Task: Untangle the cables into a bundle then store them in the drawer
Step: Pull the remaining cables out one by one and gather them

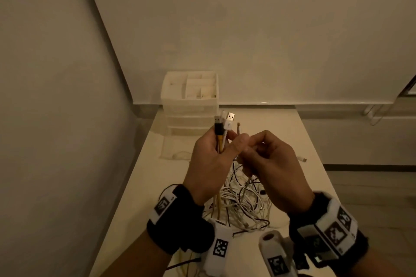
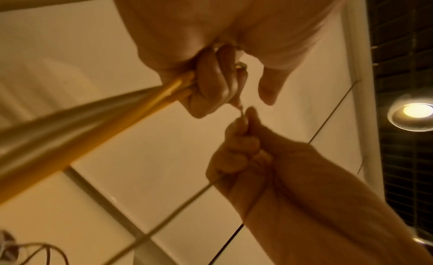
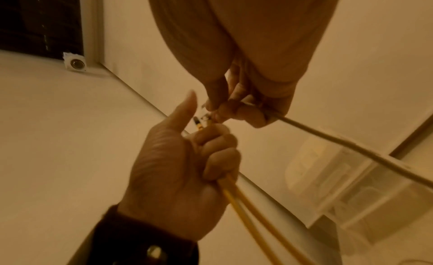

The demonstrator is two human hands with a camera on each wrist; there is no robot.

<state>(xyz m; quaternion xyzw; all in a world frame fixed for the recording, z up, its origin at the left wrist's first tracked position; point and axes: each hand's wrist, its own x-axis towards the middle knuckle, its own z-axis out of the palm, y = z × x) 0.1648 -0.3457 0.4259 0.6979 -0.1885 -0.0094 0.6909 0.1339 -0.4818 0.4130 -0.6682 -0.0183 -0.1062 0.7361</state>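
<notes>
The left hand [image 1: 210,159] grips upright yellow, black and white plug-ended cables [image 1: 221,132]; just to its right, the right hand [image 1: 270,164] pinches a thin pale cable [image 1: 239,129], apparently parallel.

A tangled heap of white, yellow and black cables [image 1: 243,202] lies on the table before a closed translucent plastic three-drawer unit [image 1: 190,117].

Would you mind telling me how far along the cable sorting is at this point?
Early on. Done: the left hand grips several plug ends gathered upright, including the yellow cable and a white USB plug. In hand: the right hand pinches a thin white cable beside that bunch. Left: most cables remain a tangled pile on the table, and nothing is visibly stored in the drawer unit.
</notes>
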